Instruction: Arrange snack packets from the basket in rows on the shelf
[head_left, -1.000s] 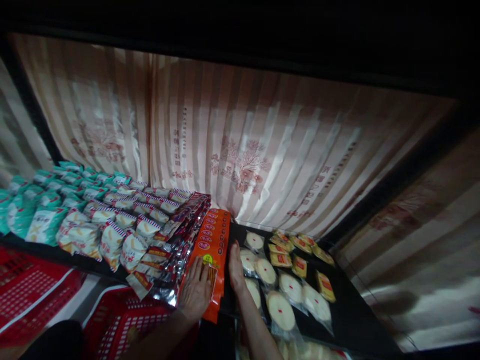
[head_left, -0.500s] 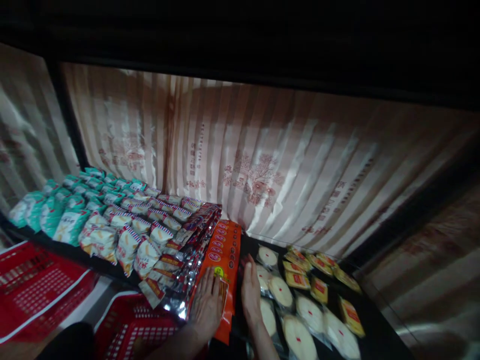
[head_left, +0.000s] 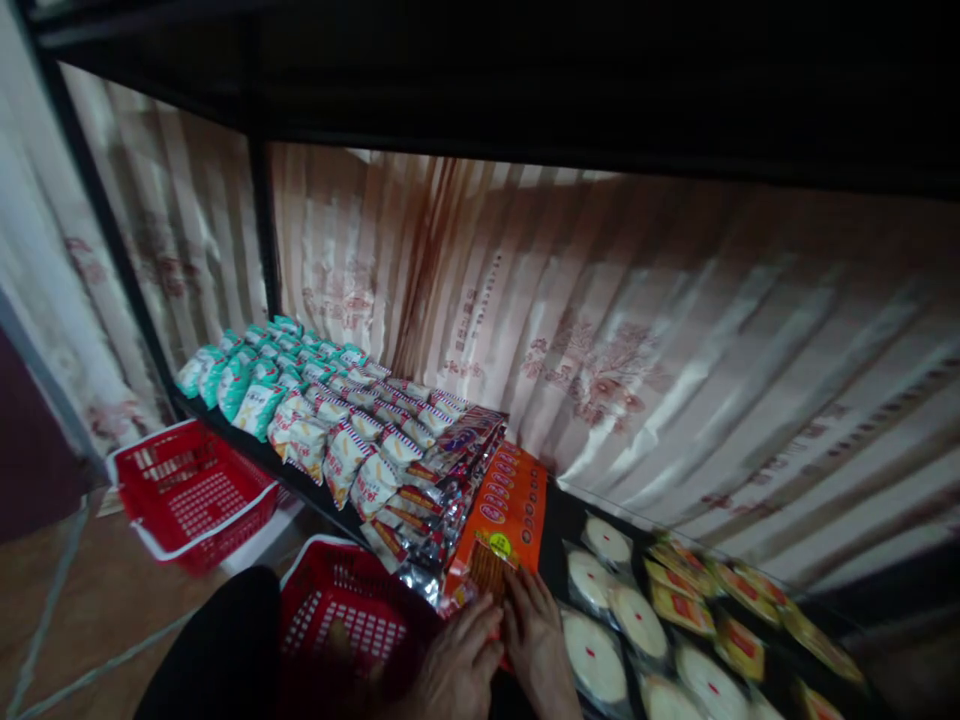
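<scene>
A row of orange snack packets (head_left: 517,480) lies overlapped on the black shelf, a yellow round mark and a brown food picture showing at its near end. My left hand (head_left: 461,655) rests at the near left end of the packets, fingers stretched out and close together. Against the near right end is my right hand (head_left: 534,630), its fingers extended and slightly apart over the edge. Both hands touch the packets, and their thumbs are partly hidden. Just left of the orange row lie shiny dark red packets (head_left: 457,475).
White striped snack bags (head_left: 375,480) and green bags (head_left: 259,405) stand further left. To the right lie round pale cakes in clear wrap (head_left: 592,655) and yellow packets (head_left: 679,605). Red baskets (head_left: 202,540) sit below the shelf's front edge. A dark upper shelf (head_left: 525,90) hangs overhead.
The view has swung left, so the shelf goods appear further right. My left hand has slid from the top of the orange packets to their near end; my right hand has come nearer too.
</scene>
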